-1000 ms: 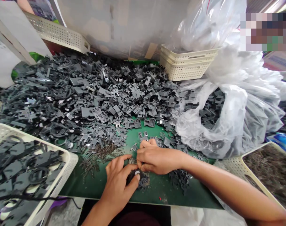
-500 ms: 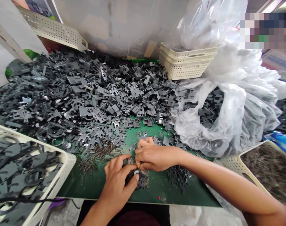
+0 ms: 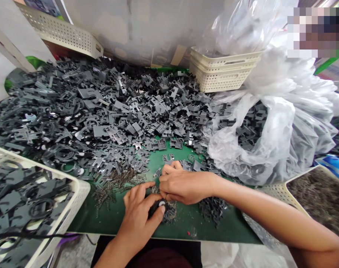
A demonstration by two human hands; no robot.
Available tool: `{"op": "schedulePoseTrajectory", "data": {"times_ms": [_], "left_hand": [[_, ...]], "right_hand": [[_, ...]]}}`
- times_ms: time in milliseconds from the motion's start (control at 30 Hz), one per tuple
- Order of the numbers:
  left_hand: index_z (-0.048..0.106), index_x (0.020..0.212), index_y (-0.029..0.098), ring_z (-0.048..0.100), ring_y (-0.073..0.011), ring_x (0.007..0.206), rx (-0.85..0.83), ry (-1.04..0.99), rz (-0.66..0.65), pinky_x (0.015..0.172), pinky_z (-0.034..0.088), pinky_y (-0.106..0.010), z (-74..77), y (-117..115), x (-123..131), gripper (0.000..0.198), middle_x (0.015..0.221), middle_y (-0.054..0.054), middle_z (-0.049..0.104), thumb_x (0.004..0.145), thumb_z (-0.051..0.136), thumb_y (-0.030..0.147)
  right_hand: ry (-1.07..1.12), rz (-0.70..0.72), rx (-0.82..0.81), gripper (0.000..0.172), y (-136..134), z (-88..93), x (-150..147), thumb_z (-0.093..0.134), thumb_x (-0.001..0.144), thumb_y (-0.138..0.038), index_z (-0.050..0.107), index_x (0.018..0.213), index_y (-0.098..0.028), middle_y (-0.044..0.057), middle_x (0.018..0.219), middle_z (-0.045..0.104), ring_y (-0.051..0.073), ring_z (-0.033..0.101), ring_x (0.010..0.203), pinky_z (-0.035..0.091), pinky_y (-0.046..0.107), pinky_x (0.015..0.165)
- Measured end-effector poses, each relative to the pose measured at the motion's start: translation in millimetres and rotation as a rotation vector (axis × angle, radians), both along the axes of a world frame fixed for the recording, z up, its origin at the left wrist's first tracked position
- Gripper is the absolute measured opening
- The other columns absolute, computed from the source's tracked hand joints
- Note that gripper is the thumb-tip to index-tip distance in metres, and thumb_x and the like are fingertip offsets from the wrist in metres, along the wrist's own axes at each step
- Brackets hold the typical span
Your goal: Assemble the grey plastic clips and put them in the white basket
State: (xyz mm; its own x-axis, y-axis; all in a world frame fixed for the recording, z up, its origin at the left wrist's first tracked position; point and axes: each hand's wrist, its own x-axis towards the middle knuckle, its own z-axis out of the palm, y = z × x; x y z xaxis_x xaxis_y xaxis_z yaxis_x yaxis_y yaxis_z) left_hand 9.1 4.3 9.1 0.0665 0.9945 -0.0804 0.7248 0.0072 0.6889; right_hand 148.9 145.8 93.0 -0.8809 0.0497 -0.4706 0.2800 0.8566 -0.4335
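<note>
Head view. The person's left hand [image 3: 141, 210] lies low at the centre of the green work surface [image 3: 116, 225], its thumb and index finger closed about a dark part [image 3: 168, 214], the remaining fingers slightly fanned. The dark part sits near the front edge of the surface, partly covered by the hand, with a pale curved piece [image 3: 161, 203] showing beside the thumb tip. The right hand [image 3: 183, 184] reaches in from the right, just beyond the dark part, its fingers curled inward and the tips tucked close to the left index finger; whether they pinch anything cannot be told, since the knuckles hide it.

Left of the hands, loose coiled springs [image 3: 113, 186] are scattered; to the right, near the right forearm, is a small pile of dark pieces [image 3: 212, 210]. A broad heap of grey plastic parts [image 3: 147, 108] spreads behind. A cream basket [image 3: 84, 188] of dark parts stands at the left, a second basket [image 3: 275, 193] of brownish material at the right, and a clear plastic bag [image 3: 281, 149] behind the latter.
</note>
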Motion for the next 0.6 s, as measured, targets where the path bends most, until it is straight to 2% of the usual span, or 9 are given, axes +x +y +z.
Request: {"op": "schedulePoseTrajectory", "data": {"times_ms": [133, 433, 600], "left_hand": [[0.066, 0.102, 0.036, 0.045, -0.0292, 0.114, 0.008, -0.003, -0.008, 0.093, 0.036, -0.054, 0.2, 0, 0, 0.021, 0.121, -0.003, 0.052, 0.087, 0.051, 0.032], [0.065, 0.101, 0.035, 0.043, -0.0289, 0.115, 0.026, -0.008, -0.028, 0.092, 0.036, -0.055, -0.9, -1, -1, 0.020, 0.123, -0.003, 0.051, 0.088, 0.050, 0.031], [0.064, 0.102, 0.035, 0.044, -0.0291, 0.114, 0.032, -0.001, -0.032, 0.091, 0.035, -0.055, -1.2, -1, -1, 0.020, 0.122, -0.004, 0.050, 0.088, 0.050, 0.032]], "right_hand": [[0.034, 0.014, -0.007, 0.012, 3, -3.9, 2, 0.059, 0.087, -0.013, 0.060, 0.076, -0.018, 0.004, 0.079, 0.061, 0.022, 0.040, 0.087, 0.021, 0.035, 0.069], [0.102, -0.022, -0.145, 0.008, 8, -15.6, 11, 0.059, 0.089, -0.016, 0.059, 0.081, -0.020, 0.002, 0.086, 0.063, 0.020, 0.045, 0.089, 0.026, 0.033, 0.074], [0.101, -0.037, -0.106, 0.012, 6, -15.0, 10, 0.060, 0.089, -0.016, 0.058, 0.077, -0.020, 0.002, 0.082, 0.061, 0.020, 0.044, 0.089, 0.025, 0.034, 0.074]]}}
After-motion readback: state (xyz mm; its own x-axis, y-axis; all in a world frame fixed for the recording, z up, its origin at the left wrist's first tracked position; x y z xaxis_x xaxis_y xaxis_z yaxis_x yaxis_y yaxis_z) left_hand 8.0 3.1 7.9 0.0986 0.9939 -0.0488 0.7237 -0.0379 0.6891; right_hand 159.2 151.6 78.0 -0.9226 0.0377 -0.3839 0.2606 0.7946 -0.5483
